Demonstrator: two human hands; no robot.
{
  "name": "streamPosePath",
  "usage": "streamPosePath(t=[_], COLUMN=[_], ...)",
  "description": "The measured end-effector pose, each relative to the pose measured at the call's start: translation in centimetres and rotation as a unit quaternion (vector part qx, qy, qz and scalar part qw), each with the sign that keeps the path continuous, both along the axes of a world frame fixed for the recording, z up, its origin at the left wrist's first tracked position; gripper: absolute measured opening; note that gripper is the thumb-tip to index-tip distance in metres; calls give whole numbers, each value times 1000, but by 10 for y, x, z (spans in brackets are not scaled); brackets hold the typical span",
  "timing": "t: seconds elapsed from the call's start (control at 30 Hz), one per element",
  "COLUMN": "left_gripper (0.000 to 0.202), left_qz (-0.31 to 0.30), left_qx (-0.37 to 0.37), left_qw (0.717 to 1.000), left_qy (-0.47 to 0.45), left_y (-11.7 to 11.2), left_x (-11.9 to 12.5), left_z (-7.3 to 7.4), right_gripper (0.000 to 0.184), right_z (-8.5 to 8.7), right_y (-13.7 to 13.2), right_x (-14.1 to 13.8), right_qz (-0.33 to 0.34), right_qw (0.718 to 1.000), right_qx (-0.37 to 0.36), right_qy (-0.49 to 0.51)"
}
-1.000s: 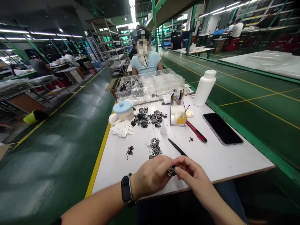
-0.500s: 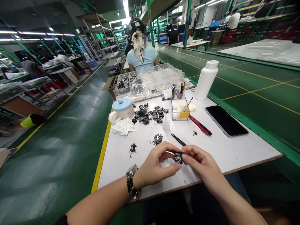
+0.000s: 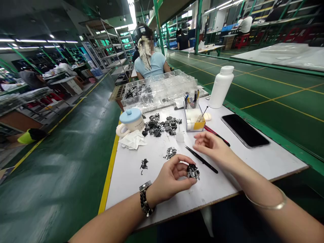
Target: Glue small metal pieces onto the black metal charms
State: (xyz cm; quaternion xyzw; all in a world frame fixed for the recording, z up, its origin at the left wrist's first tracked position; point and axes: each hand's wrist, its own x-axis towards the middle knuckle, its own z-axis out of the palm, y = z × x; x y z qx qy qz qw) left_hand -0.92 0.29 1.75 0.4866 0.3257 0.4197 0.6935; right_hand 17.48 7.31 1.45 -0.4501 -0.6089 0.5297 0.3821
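While the left hand [image 3: 172, 179] curls narrowly around a cluster of small black metal parts [image 3: 193, 172], pinching it at the fingertips low over the white counter [image 3: 253, 165], the right hand [image 3: 211, 146] is open, its fingers loosely relaxed and holding nothing. Whether the cluster touches the surface cannot be told. A pair of black tweezers [image 3: 201, 160] lies on the counter between the hands, just beside the cluster and below the right hand. The near edge of the counter runs just past the left wrist, which wears a dark bracelet watch [image 3: 144, 199], and the right forearm crosses that edge.

Just ahead sit a small heap of the same black parts [image 3: 170, 153] and, to the left, a few loose dark bits [image 3: 144, 164]. Farther on, a wider spread of parts [image 3: 162, 124] lies beside crumpled tissue [image 3: 133, 140] and a blue-lidded white mug [image 3: 130, 120]. A yellow line follows the counter's left edge, and a green strip follows its right edge. To the right stand a clear acrylic holder with tools [image 3: 192, 123], a black phone [image 3: 244, 130] and a white plastic bottle [image 3: 221, 87]. At the far end, a clear compartment box [image 3: 159, 91] holds more black parts, and a seated co-worker [image 3: 149, 64] faces it.
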Motion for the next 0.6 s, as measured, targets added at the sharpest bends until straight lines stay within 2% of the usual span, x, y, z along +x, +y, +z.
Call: streamPosePath(t=[0.07,0.17,0.27,0.33,0.43,0.53,0.6], left_gripper=[34,33,32,32,32,31,32], left_qz=[9,39,70,81,89,98,93], left_qx=[-6,17,42,43,38,52,72], left_qw=[1000,998,993,991,990,988,986], left_qy=[14,53,91,101,99,106,118], left_y=[-1,-2,-3,-4,-6,-7,-7], left_x=[1,2,4,6,7,8,8], left_z=[0,0,1,2,2,0,-2], right_gripper=[47,42,26,27,35,35,33], right_z=[-3,-9,-12,-8,5,21,27], right_y=[21,43,52,51,35,2,-25], right_x=[-11,-34,-52,-53,-35,-4,16], right_qz=[-36,-53,-66,-76,-79,-90,-181], right_qw=[997,989,986,988,994,994,961], right_qx=[45,87,101,96,64,32,32], right_qy=[-50,-107,-118,-99,-41,49,205])
